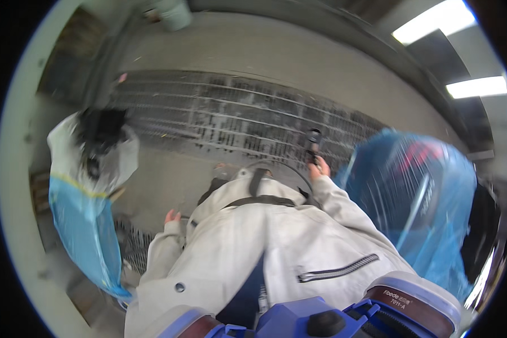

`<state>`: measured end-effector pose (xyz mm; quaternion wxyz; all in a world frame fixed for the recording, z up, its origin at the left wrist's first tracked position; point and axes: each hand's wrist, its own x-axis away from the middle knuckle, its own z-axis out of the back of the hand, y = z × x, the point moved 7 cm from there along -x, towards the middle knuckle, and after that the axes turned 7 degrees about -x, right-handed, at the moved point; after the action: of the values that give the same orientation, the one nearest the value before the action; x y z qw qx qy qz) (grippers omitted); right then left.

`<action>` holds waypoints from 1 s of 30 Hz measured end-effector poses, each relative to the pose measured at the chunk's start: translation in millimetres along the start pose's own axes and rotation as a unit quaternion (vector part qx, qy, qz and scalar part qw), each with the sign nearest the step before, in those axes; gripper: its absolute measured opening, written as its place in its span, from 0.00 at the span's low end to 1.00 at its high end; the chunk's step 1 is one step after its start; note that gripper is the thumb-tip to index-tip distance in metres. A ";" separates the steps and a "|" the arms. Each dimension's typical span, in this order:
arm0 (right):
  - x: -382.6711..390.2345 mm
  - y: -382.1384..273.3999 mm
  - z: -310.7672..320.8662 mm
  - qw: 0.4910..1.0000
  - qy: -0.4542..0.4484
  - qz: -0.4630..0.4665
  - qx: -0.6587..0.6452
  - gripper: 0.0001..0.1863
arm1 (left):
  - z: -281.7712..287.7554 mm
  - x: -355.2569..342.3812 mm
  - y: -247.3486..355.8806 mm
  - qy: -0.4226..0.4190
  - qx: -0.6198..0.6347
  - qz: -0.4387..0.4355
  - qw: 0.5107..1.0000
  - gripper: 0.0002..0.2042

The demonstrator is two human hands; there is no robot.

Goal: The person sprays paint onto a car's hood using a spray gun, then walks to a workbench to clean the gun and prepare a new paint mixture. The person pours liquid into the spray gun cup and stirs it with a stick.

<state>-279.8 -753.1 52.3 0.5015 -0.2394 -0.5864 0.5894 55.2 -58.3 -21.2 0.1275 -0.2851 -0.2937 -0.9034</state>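
My right hand [319, 167] is closed around a black handheld tool [314, 138] with a rounded head, held out ahead of my waist over the floor grating. Motion blur hides the tool's exact kind. A thin dark hose or cable [292, 169] curves between my waist and that hand. Low at my left side, my left hand [173, 216] shows a few fingers slightly apart, with nothing seen in them. Both arms wear the light sleeves of my jacket [321, 242].
Close on my right stands a bulky object under blue plastic film [400, 197]. On my left is another blue-wrapped thing [84, 225] with white plastic and a dark top. Metal grating [248, 115] crosses the floor ahead. A pale bucket [174, 15] sits at the far left.
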 end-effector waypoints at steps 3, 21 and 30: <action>-0.4 15.0 15.9 0.998 0.007 -0.056 0.040 0.16 | -23.0 46.7 39.2 -0.174 0.151 0.009 0.973 0.24; 45.4 35.3 55.6 0.998 -0.035 -0.057 0.003 0.20 | 7.2 63.4 -26.9 0.072 -0.056 -0.100 0.991 0.20; 46.3 62.8 69.9 0.993 -0.043 -0.102 0.029 0.19 | -41.1 107.1 -148.1 -0.132 0.151 0.150 0.968 0.13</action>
<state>-377.8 -732.3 21.9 0.5398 -0.1379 -0.6118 0.5615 -108.0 27.9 -53.2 0.2634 -0.4201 -0.3945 -0.7736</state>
